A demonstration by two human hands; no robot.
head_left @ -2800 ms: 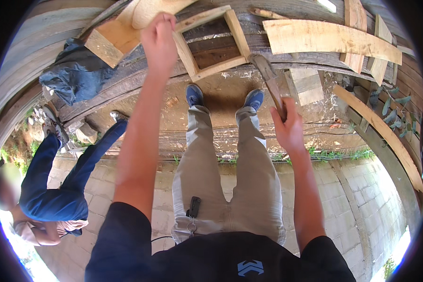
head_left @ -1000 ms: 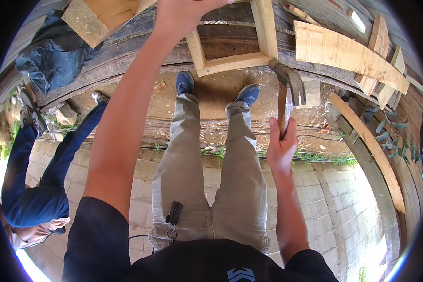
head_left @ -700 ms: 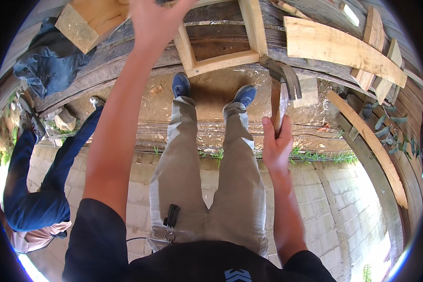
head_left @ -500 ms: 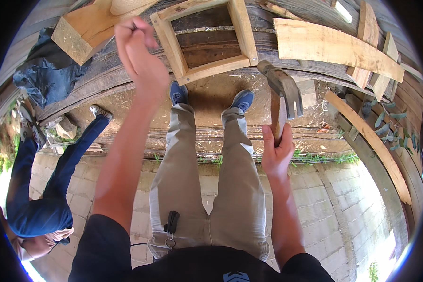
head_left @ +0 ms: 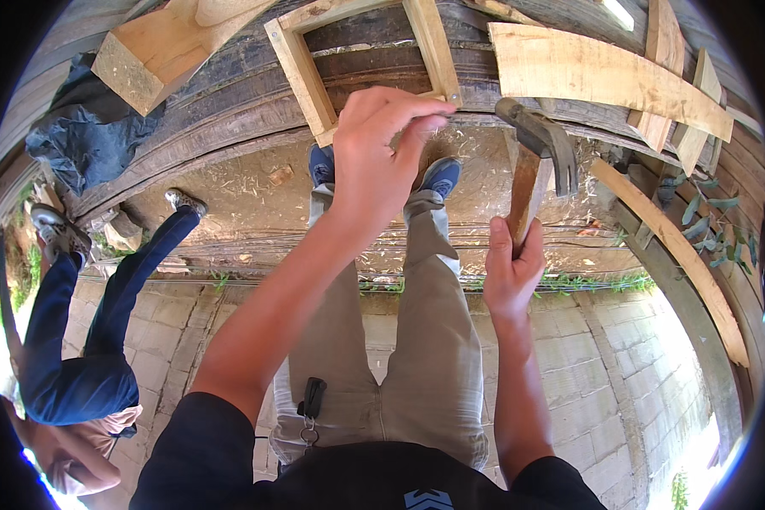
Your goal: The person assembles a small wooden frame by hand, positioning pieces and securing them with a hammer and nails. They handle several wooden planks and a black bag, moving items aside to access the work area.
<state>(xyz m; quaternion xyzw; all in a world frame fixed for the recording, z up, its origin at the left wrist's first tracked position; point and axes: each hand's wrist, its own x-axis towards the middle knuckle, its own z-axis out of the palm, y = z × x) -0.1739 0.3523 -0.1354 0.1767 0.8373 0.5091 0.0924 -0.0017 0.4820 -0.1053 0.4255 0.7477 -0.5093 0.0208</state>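
My right hand point(head_left: 514, 270) grips the wooden handle of a claw hammer point(head_left: 529, 189), its steel head up, to the right of a wooden frame point(head_left: 433, 53). The frame is rectangular, made of pale wood strips, and lies on dark planks at the top. My left hand point(head_left: 376, 153) is over the frame's near rail, with thumb and fingertips pinched together close to the near right corner. Whatever the pinch holds is too small to make out. A nail or screw head point(head_left: 454, 99) shows at that corner. Part of the near rail is hidden by my left hand.
A pale wide board point(head_left: 603, 76) lies right of the frame, across shorter wood pieces. At the left are a wooden block point(head_left: 132, 72) and a dark cloth point(head_left: 85, 127). Another person point(head_left: 81, 387) is at far left. A long strip point(head_left: 671, 246) leans at the right.
My left hand has swung right and nearer, from beside the frame's left rail to its near right corner. The hammer in my right hand has shifted slightly right.
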